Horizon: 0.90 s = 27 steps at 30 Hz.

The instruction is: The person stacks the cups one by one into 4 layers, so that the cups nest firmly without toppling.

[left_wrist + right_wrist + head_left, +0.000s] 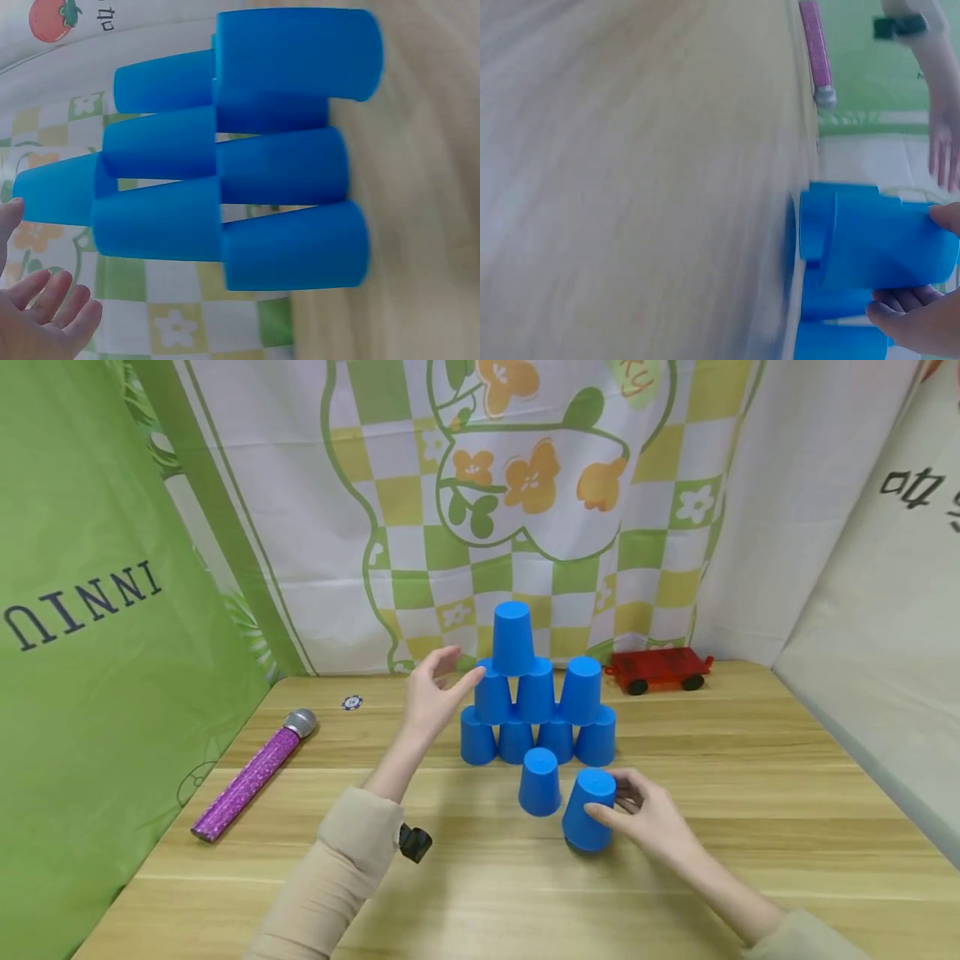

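Upside-down blue cups form a stepped stack: several in the bottom row (516, 743), three in the middle row (536, 692) and one top cup (513, 639). In front of the stack a single blue cup (540, 782) stands upside down on the table. My right hand (654, 818) grips another blue cup (589, 810), thumb on the near side and fingers behind; this cup is slightly tilted, just above the tabletop. To the left of the stack, my left hand (435, 689) is raised with fingers apart, holding nothing. In the left wrist view, that hand (45, 315) is beside the top cup (60, 191).
A purple glittery microphone (255, 777) lies on the left of the wooden table (750, 827). A poker chip (352, 702) lies near the back left. Behind the stack, to the right, is a red toy wagon (660, 670). A patterned curtain (420, 527) hangs behind the table.
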Available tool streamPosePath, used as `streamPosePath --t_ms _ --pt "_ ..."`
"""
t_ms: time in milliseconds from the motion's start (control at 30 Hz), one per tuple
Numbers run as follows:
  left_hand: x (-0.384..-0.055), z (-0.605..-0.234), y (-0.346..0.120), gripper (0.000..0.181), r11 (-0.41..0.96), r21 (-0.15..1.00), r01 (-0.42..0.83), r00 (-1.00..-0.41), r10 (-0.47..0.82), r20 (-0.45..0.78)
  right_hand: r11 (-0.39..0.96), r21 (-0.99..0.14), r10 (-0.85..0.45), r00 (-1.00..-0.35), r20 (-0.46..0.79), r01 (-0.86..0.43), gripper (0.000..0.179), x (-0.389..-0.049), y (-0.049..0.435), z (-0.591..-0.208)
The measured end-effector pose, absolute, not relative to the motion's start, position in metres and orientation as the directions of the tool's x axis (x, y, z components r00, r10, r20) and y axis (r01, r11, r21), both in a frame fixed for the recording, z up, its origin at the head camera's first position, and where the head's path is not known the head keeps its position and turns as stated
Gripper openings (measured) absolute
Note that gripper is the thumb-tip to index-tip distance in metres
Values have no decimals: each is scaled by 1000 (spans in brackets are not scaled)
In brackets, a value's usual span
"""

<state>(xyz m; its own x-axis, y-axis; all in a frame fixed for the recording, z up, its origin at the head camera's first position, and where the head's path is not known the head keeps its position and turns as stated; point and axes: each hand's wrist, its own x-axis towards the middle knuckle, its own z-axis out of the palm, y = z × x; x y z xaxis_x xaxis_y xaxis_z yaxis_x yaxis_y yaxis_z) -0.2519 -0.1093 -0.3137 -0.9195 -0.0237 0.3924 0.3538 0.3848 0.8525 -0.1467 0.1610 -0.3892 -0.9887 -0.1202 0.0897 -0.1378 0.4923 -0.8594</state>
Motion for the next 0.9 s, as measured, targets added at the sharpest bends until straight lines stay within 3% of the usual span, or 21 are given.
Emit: streamPosePath --t_ms 367,900 --pt "-235 -359 -111 46 330 902 278 -951 -41 308 534 -828 -28 -982 187 -173 54 -158 198 -375" --pt "-200 -394 -78 57 293 939 181 -982 95 160 567 -801 166 -925 343 -195 58 -182 230 -331"
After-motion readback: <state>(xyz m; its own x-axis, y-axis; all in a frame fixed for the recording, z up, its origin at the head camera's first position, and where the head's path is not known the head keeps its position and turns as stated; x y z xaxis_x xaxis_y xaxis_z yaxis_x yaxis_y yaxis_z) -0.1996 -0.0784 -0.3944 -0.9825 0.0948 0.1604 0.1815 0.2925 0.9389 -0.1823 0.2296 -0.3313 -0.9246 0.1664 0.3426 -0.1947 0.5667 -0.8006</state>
